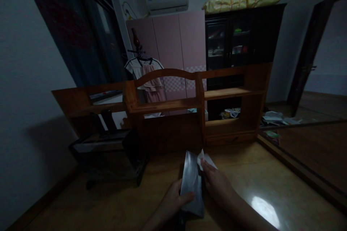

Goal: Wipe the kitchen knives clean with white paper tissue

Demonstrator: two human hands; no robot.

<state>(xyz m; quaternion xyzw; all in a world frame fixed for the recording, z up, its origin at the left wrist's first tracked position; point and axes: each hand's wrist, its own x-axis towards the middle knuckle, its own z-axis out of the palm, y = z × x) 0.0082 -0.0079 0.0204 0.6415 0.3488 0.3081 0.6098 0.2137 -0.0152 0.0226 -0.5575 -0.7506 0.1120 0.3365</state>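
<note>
A broad metal cleaver [192,180] is held over the wooden tabletop, its blade pointing away from me and its dark handle low in the view. My left hand [177,202] grips the blade from the left, with the thumb lying across its flat face. On the other side, my right hand [214,180] pinches a white tissue [200,158] beside the blade's right edge. Whether the tissue touches the metal is hard to tell in the dim light. The right fingers are partly hidden behind the tissue and blade.
To the left stands a dark knife block [108,151] with black handles sticking up. A wooden shelf unit [168,106] rises along the table's back. Light reflects off the wooden tabletop [238,173] at right. Farther back are pink wardrobe doors [168,39] and a black cabinet [267,36].
</note>
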